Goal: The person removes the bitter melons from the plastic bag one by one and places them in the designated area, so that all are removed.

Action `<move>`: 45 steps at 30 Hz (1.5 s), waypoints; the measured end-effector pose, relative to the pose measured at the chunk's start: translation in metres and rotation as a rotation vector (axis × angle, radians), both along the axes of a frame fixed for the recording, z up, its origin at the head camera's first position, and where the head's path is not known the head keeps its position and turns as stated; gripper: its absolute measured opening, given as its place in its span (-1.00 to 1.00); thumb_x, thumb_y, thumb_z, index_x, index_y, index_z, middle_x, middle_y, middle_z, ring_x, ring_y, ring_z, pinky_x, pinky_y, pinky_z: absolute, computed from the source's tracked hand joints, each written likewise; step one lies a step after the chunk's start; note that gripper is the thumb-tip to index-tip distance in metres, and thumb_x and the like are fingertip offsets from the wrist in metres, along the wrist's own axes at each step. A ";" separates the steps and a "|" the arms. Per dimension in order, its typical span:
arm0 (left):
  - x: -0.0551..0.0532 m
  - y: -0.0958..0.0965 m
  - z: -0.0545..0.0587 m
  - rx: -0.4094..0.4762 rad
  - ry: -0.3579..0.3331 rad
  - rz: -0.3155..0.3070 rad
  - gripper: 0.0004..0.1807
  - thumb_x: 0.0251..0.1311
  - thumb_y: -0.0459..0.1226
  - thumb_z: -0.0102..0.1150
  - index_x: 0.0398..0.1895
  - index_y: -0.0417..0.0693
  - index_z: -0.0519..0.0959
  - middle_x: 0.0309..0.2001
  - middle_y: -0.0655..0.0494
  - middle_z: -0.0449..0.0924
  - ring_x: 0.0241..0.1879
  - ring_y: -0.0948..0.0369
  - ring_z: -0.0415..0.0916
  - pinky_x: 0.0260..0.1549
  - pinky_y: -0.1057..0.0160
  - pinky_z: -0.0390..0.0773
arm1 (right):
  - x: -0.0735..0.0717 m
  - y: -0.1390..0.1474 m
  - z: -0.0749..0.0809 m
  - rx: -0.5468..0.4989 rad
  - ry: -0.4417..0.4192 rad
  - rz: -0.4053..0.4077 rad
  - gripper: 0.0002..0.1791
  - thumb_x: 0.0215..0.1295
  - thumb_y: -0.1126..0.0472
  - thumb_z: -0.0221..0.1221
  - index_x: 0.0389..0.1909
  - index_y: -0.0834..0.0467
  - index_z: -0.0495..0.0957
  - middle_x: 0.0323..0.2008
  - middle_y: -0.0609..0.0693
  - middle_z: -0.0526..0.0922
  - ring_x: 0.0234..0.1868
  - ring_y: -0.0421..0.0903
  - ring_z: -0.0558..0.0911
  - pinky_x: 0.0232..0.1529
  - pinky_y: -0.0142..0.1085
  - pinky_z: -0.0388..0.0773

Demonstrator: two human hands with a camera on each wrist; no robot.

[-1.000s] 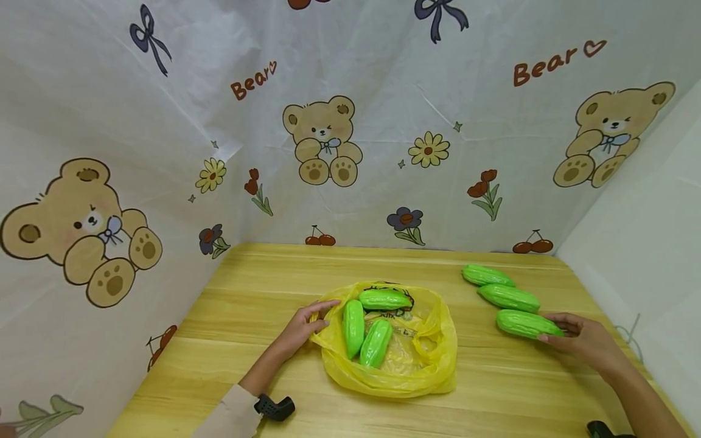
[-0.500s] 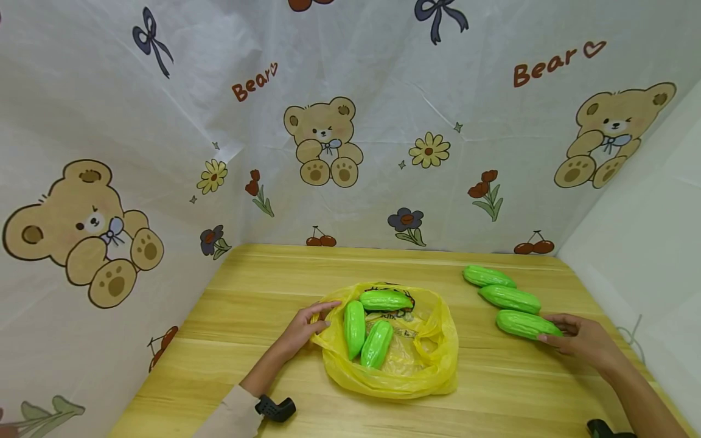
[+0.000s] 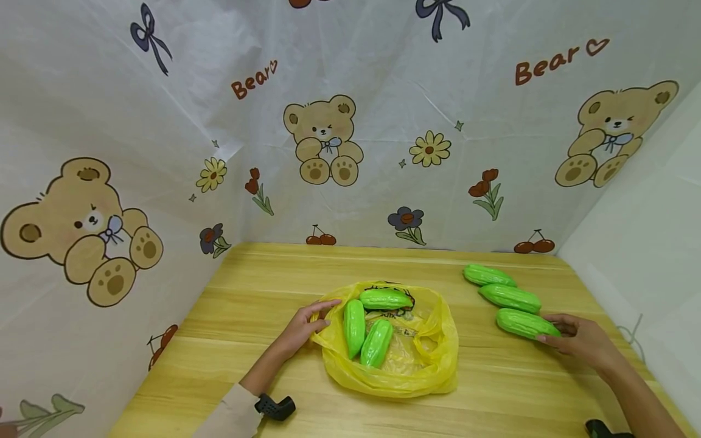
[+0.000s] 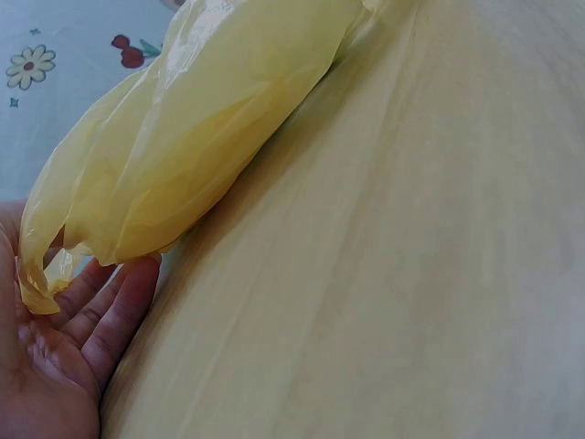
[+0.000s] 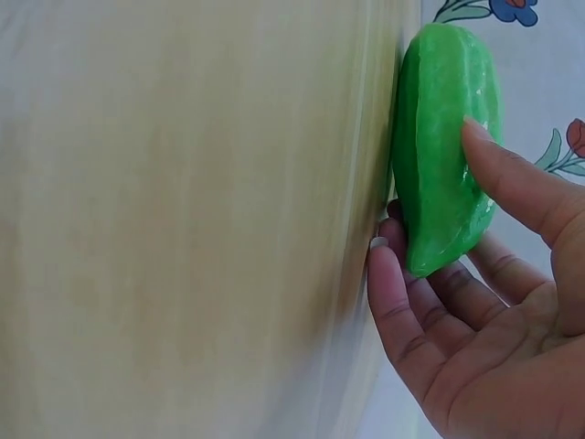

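Observation:
Around the left rim of a yellow plastic bag (image 3: 391, 384), my left hand (image 3: 301, 331) loosely holds the thin film, which drapes over the palm in the left wrist view. Inside the bag's wide mouth lie three green ribbed bitter melons, one at the back (image 3: 386, 298), one at the left and one in front. Further right, my right hand (image 3: 587, 344) grips the near end of another bitter melon (image 3: 523, 323). The right wrist view has the thumb on one side of this bitter melon (image 5: 448, 146) and the fingers round the other.
Two more bitter melons, a middle one (image 3: 510, 298) and a far one (image 3: 488, 275), lie behind the gripped one on the wooden table (image 3: 263, 274). A bear-printed sheet (image 3: 372, 201) covers the back and left walls. A pale cable (image 3: 635, 334) hangs at the right.
Almost nothing differs. The gripped bitter melon and my right hand have shifted very slightly; the left hand and the bag stay put.

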State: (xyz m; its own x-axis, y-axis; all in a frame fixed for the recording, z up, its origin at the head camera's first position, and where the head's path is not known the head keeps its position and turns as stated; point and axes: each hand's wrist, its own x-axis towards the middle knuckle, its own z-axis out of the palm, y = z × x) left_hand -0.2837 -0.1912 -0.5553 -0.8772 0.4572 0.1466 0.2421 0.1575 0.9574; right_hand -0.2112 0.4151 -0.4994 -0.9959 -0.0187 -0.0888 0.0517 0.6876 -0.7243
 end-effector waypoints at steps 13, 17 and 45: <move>0.000 0.000 0.000 0.003 -0.002 -0.008 -0.46 0.38 -0.40 0.10 0.40 0.12 0.51 0.45 0.12 0.37 0.54 -0.03 -0.02 0.42 -0.22 0.01 | 0.000 -0.001 0.001 0.131 0.058 0.016 -0.25 0.26 -0.03 0.39 0.27 0.43 0.47 0.11 0.43 0.59 -0.18 -0.47 0.49 -0.28 -0.39 0.55; 0.001 0.000 0.000 -0.003 0.002 -0.014 -0.46 0.39 -0.39 0.10 0.41 0.12 0.50 0.45 0.12 0.37 0.51 -0.03 0.06 0.38 -0.16 0.13 | 0.001 0.001 0.000 0.143 0.062 0.014 -0.24 0.27 -0.07 0.38 0.29 0.39 0.48 0.15 0.45 0.55 -0.11 -0.31 0.54 -0.27 -0.39 0.55; 0.001 0.000 0.001 -0.015 0.014 0.006 -0.45 0.39 -0.41 0.09 0.40 0.14 0.50 0.43 0.12 0.40 0.56 -0.03 -0.07 0.45 -0.25 -0.15 | 0.028 -0.042 0.057 0.119 0.355 0.005 -0.45 0.22 0.08 0.44 0.17 0.25 0.60 -0.13 -0.68 0.46 -0.18 -0.67 0.47 -0.31 -0.48 0.58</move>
State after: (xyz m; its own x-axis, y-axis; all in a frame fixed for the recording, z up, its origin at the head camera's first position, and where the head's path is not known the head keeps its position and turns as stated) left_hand -0.2831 -0.1909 -0.5544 -0.8778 0.4543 0.1523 0.2545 0.1728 0.9515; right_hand -0.1833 0.3731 -0.4419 -0.9651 -0.0337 0.2598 -0.1915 0.7676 -0.6117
